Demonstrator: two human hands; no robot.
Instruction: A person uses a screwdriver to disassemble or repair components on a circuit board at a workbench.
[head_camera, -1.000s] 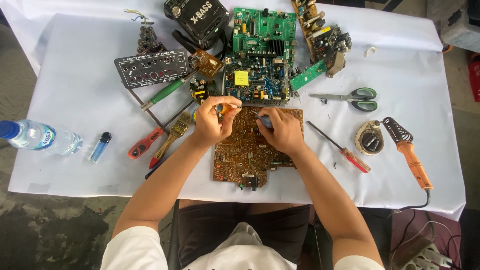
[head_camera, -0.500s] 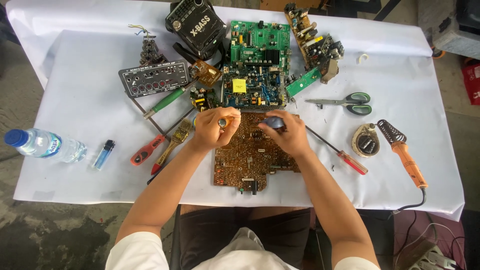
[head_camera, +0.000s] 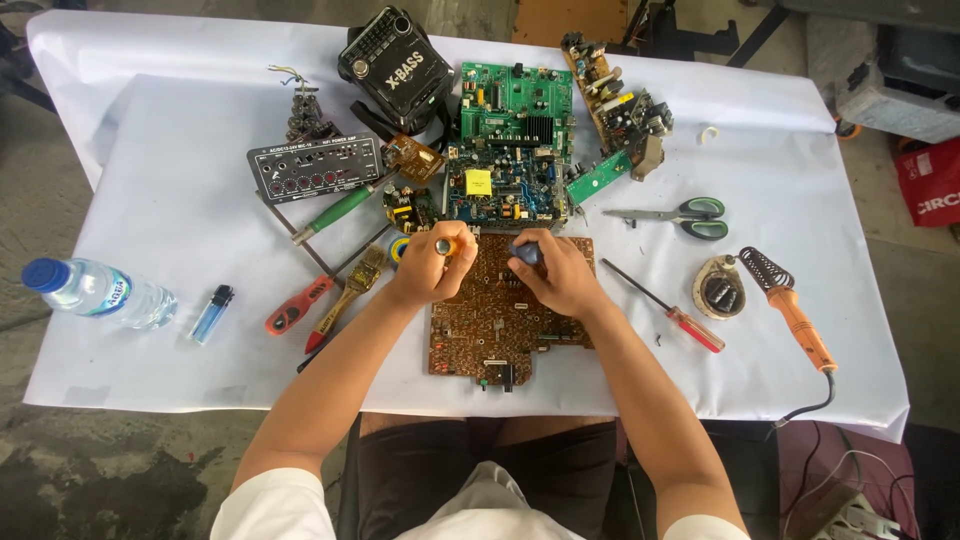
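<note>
A brown circuit board (head_camera: 480, 335) lies flat on the white-covered table (head_camera: 160, 230), right in front of me. My left hand (head_camera: 425, 275) rests at its upper left corner, shut on a small upright tool with a yellow-orange grip and a metal cap (head_camera: 442, 245). My right hand (head_camera: 560, 280) lies over the board's upper right part, shut on a dark blue handle (head_camera: 526, 254). Both tool tips are hidden under my fingers. The two hands are a short gap apart.
Green and blue circuit boards (head_camera: 515, 100) and a black radio (head_camera: 395, 60) lie behind the brown board. Scissors (head_camera: 680, 215), a red screwdriver (head_camera: 665, 310) and an orange soldering iron (head_camera: 795, 315) are to the right. Screwdrivers (head_camera: 300, 305), a lighter (head_camera: 210, 313) and a water bottle (head_camera: 95, 290) are to the left.
Both hands stay at the top of the brown board with their tools. My head has tilted, so the table sits lower in view. The right hand has shifted slightly, showing the blue handle.
</note>
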